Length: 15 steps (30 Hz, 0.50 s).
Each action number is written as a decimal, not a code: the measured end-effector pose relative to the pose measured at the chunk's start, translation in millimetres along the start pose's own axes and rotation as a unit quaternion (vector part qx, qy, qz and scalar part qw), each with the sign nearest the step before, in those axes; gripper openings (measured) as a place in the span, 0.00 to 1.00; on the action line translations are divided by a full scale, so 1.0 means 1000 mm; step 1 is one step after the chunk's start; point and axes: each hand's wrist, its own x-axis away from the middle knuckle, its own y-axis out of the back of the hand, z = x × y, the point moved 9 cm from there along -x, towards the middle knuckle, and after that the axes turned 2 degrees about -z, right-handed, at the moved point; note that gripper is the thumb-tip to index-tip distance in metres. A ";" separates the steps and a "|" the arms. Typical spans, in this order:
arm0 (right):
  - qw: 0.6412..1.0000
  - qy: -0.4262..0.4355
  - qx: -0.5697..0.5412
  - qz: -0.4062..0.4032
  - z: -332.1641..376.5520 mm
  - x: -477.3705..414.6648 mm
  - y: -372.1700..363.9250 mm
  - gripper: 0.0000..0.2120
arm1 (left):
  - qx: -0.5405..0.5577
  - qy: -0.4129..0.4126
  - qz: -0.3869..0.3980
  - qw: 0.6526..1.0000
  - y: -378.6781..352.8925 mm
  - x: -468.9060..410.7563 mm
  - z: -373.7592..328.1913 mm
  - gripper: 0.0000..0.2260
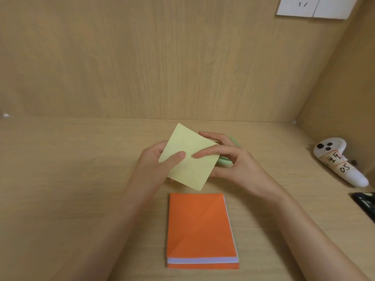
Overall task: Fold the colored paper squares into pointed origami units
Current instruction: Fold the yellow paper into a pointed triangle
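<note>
A pale yellow paper square point(188, 159) is held tilted above the wooden desk point(81, 179). My left hand point(156, 163) pinches its left edge, thumb on the front. My right hand point(229, 159) holds its right edge, the index finger lying across the front. A green folded paper piece point(225, 160) shows behind the yellow square under my right hand, mostly hidden. Closer to me lies a stack of paper squares point(198, 228) with a creased orange sheet on top and white and orange layers at its near edge.
A white handheld controller with handwritten labels point(338, 161) lies at the desk's right side. A dark object point(365, 203) sits at the right edge. Wooden back and side walls enclose the desk, with a white wall socket point(312, 6) at the upper right.
</note>
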 end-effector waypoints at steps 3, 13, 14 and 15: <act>0.999 -0.005 -0.048 -0.020 0.000 -0.001 0.002 0.12 | -0.003 -0.005 0.006 1.000 -0.002 0.000 -0.001 0.06; 0.981 -0.045 -0.123 -0.143 -0.013 -0.002 0.017 0.08 | 0.035 0.011 0.107 0.994 -0.031 0.011 -0.013 0.21; 0.980 -0.050 -0.122 -0.148 -0.014 -0.001 0.017 0.08 | 0.017 0.005 0.103 0.995 -0.030 0.011 -0.011 0.19; 0.979 -0.056 -0.122 -0.152 -0.014 -0.001 0.017 0.07 | 0.000 -0.001 0.098 0.995 -0.029 0.010 -0.009 0.18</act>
